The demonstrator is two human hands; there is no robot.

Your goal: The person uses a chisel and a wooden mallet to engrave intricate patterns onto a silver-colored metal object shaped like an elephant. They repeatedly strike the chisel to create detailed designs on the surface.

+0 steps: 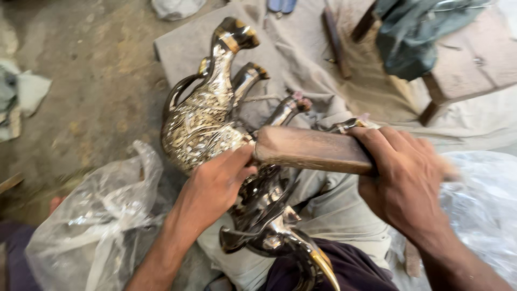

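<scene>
Item: metal animal figure, engraved, silver and dark with brass tips. Position: centre of frame, lying across the person's lap on a pale cloth, legs up. Long axis runs from upper centre, where the hoofed legs point away toward the top of the frame, down to lower centre, where a curved brass-tipped part points at the bottom edge. Laid this way, the engraved flank faces up and is open to the tool, judging by the pose.

Left hand: closed around the figure's middle, fingers wrapped over the body, apparently pinning it against the lap.

Right hand: closed over the right end of a wooden block. The block lies nearly level, left to right, its left end touching the figure just above the left thumb; whether it presses or rubs cannot be told.

Surroundings: clear plastic bag, lower left, on the dirt floor; wooden stool, upper right, draped with dark cloth; more plastic, right edge.
</scene>
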